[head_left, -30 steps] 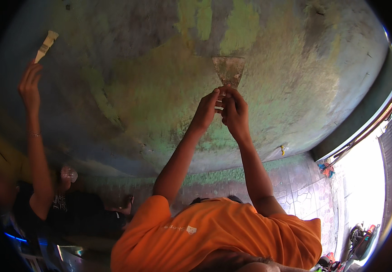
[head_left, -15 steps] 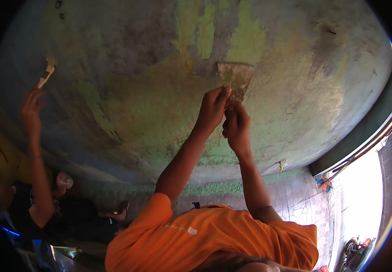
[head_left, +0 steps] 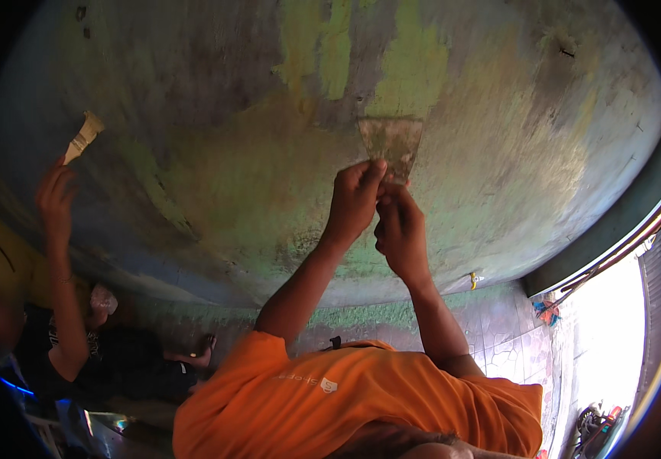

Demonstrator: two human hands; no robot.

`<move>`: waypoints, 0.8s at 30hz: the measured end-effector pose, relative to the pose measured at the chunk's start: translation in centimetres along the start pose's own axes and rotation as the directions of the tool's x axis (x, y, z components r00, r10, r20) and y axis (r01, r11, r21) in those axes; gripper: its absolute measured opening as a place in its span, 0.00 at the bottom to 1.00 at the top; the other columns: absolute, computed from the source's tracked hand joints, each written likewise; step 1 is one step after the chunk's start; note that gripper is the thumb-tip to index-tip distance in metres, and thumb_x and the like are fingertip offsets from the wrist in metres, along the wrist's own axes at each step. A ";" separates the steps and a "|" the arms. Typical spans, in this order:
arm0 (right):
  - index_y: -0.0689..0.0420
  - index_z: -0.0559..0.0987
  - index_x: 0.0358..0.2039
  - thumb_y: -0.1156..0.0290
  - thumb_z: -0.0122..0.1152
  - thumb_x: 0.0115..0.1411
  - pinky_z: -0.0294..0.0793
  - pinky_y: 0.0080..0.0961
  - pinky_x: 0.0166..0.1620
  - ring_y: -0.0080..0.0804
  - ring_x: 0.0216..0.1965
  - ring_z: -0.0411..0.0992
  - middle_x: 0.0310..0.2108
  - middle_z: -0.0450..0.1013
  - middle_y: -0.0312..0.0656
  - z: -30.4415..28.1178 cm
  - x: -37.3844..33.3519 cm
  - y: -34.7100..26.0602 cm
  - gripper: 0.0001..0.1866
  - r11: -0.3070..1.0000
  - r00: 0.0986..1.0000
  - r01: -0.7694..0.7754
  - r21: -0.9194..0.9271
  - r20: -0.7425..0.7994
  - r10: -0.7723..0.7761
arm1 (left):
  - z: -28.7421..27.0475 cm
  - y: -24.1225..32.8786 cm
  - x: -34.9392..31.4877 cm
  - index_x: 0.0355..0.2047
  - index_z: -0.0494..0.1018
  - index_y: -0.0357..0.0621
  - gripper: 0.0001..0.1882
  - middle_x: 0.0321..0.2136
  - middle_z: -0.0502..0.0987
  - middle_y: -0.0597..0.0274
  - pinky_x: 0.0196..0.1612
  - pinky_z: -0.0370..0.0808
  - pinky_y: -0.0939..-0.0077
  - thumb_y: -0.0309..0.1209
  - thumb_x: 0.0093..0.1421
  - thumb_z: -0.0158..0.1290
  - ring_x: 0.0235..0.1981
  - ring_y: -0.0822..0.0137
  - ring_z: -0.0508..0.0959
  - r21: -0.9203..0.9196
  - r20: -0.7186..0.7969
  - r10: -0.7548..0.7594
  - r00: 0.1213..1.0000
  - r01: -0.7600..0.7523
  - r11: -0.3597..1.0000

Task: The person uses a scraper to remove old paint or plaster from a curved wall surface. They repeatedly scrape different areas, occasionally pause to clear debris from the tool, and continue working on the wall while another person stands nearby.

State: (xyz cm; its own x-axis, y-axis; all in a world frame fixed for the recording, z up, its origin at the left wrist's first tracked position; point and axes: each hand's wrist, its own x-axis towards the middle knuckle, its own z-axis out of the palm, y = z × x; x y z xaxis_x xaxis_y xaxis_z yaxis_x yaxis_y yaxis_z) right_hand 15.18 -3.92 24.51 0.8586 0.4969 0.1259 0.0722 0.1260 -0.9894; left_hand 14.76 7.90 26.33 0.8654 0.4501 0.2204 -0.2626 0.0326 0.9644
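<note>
Both of my hands grip a wide flat paint scraper [head_left: 393,141] with a worn, stained blade, its broad edge pointing up at the wall [head_left: 246,168]. My left hand [head_left: 357,199] is closed near the lower left of the blade, thumb on its face. Just below and to the right, my right hand [head_left: 402,227] is wrapped round the handle, which the fingers hide. Patches of light green paint [head_left: 410,69] show on the grey wall above the blade, among brownish and darker areas. Whether the blade's edge touches the wall I cannot tell.
At the left a co-worker's hand [head_left: 56,195] holds up a pale scraper [head_left: 84,138] against the same wall. A nail [head_left: 566,53] sticks out at upper right. Green flakes [head_left: 368,316] lie along the wall's foot. A yellow-handled tap [head_left: 474,281] sits low on the wall, left of a bright doorway [head_left: 605,321].
My hands and the scraper have come down slightly on the wall, a little to the left. The co-worker's scraper has tilted further right and sits slightly lower.
</note>
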 end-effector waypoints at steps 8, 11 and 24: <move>0.56 0.74 0.48 0.67 0.45 0.77 0.58 0.14 0.18 0.08 0.18 0.60 0.25 0.64 0.25 0.1 0.5 -1.7 0.10 0.959 0.961 0.273 0.070 0.034 -0.276 | 0.1 2.0 0.5 0.28 0.75 0.35 0.25 0.18 0.74 0.71 0.27 0.71 0.80 0.46 0.74 0.51 0.23 0.81 0.73 -0.041 -0.005 0.322 0.947 -0.322 0.946; 0.56 0.74 0.49 0.66 0.46 0.77 0.58 0.13 0.18 0.08 0.18 0.59 0.25 0.64 0.25 0.0 0.1 -2.0 0.10 0.999 0.999 0.000 0.034 0.048 -0.002 | 0.3 2.2 0.1 0.27 0.74 0.35 0.25 0.20 0.75 0.69 0.28 0.71 0.79 0.44 0.74 0.51 0.25 0.82 0.72 0.028 0.039 0.147 0.988 -0.148 0.989; 0.54 0.74 0.49 0.66 0.45 0.77 0.54 0.13 0.16 0.08 0.16 0.56 0.25 0.62 0.25 -0.1 0.4 -5.4 0.10 0.989 0.996 0.073 0.125 0.050 -0.080 | 1.2 4.7 1.6 0.30 0.76 0.31 0.25 0.22 0.77 0.66 0.32 0.76 0.78 0.43 0.73 0.51 0.29 0.79 0.77 0.174 0.039 0.132 0.990 -0.137 0.975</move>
State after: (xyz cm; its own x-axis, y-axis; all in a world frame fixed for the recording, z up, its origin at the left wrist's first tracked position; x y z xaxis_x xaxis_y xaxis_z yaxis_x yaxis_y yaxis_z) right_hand 15.15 -4.49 29.92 0.8237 0.5276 0.2077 0.0703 0.2685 -0.9607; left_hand 15.44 7.69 31.36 0.8390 0.4155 0.3514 -0.3003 -0.1851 0.9357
